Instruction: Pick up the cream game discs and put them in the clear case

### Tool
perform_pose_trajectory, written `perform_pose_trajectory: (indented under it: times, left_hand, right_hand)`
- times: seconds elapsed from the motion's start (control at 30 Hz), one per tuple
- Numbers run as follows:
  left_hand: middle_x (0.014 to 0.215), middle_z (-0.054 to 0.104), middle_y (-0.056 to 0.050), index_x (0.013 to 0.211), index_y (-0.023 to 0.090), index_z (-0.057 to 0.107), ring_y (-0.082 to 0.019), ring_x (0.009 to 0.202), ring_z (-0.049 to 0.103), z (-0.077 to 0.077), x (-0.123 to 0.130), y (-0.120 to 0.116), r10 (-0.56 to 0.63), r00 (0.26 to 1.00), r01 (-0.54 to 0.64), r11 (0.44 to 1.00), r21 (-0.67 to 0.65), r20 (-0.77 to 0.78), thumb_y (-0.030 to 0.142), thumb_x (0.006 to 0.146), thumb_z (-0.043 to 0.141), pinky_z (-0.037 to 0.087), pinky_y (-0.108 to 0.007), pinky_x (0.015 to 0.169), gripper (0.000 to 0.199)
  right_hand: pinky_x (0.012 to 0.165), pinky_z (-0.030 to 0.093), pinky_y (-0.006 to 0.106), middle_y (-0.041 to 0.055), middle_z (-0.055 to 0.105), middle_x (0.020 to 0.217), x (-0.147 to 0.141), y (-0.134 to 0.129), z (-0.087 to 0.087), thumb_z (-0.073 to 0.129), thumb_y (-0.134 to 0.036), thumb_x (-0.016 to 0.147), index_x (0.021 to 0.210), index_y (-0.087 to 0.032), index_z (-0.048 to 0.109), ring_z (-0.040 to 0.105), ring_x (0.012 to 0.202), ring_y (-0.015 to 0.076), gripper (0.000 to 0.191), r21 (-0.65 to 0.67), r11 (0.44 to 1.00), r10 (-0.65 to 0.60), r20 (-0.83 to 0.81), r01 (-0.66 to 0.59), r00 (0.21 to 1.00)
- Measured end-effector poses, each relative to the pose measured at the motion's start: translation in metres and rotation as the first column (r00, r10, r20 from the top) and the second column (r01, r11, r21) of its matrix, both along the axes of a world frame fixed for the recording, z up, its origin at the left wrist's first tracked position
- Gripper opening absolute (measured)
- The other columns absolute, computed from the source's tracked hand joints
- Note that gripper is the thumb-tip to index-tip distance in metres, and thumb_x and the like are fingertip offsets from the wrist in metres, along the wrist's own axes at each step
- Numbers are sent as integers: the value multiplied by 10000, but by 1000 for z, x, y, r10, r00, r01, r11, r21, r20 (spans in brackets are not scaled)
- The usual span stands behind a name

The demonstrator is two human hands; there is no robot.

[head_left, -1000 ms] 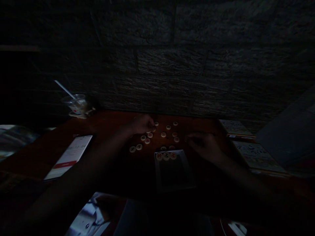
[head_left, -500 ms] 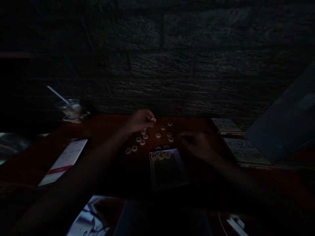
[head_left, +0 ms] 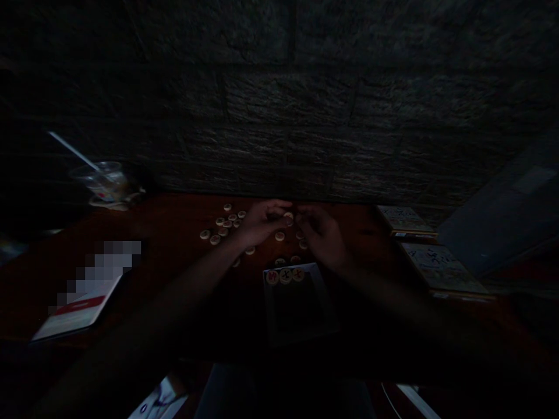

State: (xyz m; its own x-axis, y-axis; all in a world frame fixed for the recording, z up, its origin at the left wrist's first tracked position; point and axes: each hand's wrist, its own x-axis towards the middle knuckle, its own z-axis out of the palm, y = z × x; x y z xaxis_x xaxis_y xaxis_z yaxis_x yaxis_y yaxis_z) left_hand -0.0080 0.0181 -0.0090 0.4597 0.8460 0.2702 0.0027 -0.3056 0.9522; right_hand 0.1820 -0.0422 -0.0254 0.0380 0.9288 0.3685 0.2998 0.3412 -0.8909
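Round wooden pieces with characters lie scattered on the dark reddish table, several of them in a group (head_left: 227, 223) left of my left hand. My left hand (head_left: 266, 221) has its thumb and forefinger apart around a round piece (head_left: 289, 219) between the hands; the thumb seems to touch it. Close on the right, my right hand (head_left: 318, 233) has bent fingers near the same piece, and whether it grips anything is too dark to tell. Nearer me, an open box (head_left: 325, 299) holds three visible pieces (head_left: 285, 275) along its far edge.
At the left are a clear cup with a straw (head_left: 107, 180) and a phone (head_left: 82, 305). Two flat printed boxes (head_left: 404, 219) (head_left: 443, 266) lie at the right. A stone wall (head_left: 279, 128) rises behind the table (head_left: 174, 212).
My left hand has moved right and my right hand left and away from me, so they are now close together. More pieces show left of my left hand. The view has shifted slightly.
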Motion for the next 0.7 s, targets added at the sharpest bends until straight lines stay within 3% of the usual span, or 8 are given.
perform_pose_trajectory:
  times: [0.23, 0.4, 0.57, 0.7]
  left_hand:
    - [1126, 827, -98, 1107, 159, 794, -193, 1005, 778, -1, -2, -7, -34, 999, 36, 997, 62, -39, 277, 846, 821, 595, -319, 914, 288]
    - [1081, 839, -98, 1179, 164, 805, -203, 917, 793, -6, -4, -10, -46, 998, 47, 999, 24, -32, 302, 858, 829, 615, -315, 812, 350]
    - [1127, 833, -106, 1147, 160, 815, -217, 991, 797, -5, -2, -13, -67, 997, 67, 997, -23, 31, 283, 799, 888, 618, -309, 870, 376]
    - [1002, 846, -89, 1095, 165, 829, -189, 842, 795, -2, 0, -16, -45, 999, 45, 999, 2, 31, 321, 820, 870, 610, -275, 744, 320]
  right_hand:
    - [598, 585, 290, 50, 752, 1033, 5, -10, -7, 615, -478, 1025, 1285, -275, 644, 707, 749, 175, 331, 35, 996, 87, -28, -86, 996]
    - [574, 555, 266, 21, 744, 923, 4, -7, -6, 721, -471, 965, 1250, -238, 687, 665, 663, 137, 369, 47, 993, 108, -58, -105, 993]
    - [538, 539, 260, 26, 748, 815, 3, -8, -1, 801, -498, 893, 1103, -188, 736, 647, 609, 134, 379, 7, 995, 100, -119, -100, 988]
    - [534, 545, 262, 47, 773, 839, 1, -11, 4, 794, -558, 882, 997, -194, 764, 662, 628, 146, 383, -1, 997, 78, -112, -79, 991]
